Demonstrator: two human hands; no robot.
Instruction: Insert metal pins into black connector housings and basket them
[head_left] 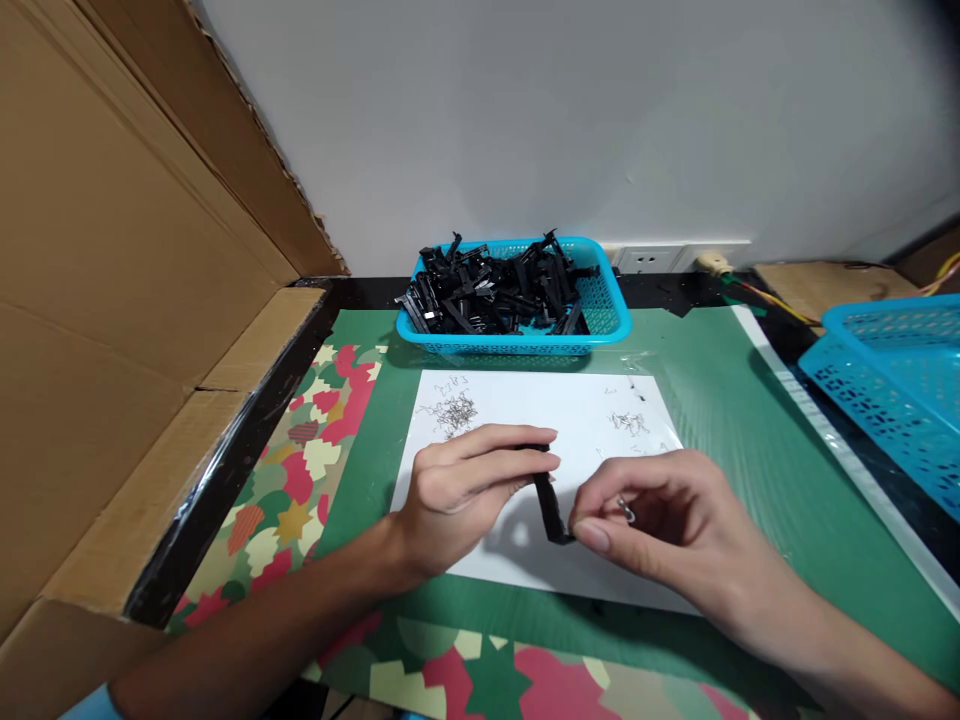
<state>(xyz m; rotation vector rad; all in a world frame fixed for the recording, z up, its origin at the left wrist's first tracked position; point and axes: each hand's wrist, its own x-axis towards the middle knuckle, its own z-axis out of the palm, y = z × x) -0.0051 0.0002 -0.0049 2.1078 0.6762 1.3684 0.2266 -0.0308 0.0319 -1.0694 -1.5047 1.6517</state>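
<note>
My left hand [472, 480] grips a narrow black plastic part [551, 508] by its upper end, the fingers laid over it. The part hangs tilted over a white sheet of paper [525, 400]. At its lower end, the thumb and index finger of my right hand [660, 520] are pinched together. A small shiny bent metal wire piece [625, 511] shows inside the curled fingers of that hand. What sits between the pinching fingertips is hidden. On the paper lie a pile of thin small wire pieces [456, 411] at left and a smaller scatter of similar pieces [628, 424] at right.
Behind the paper stands a blue plastic basket [510, 346] heaped with black plastic parts [495, 285]. Another blue basket [885, 385] is at the right edge. A cardboard wall [135, 250] bounds the left side. A plug [712, 263] with wires sits in the wall socket.
</note>
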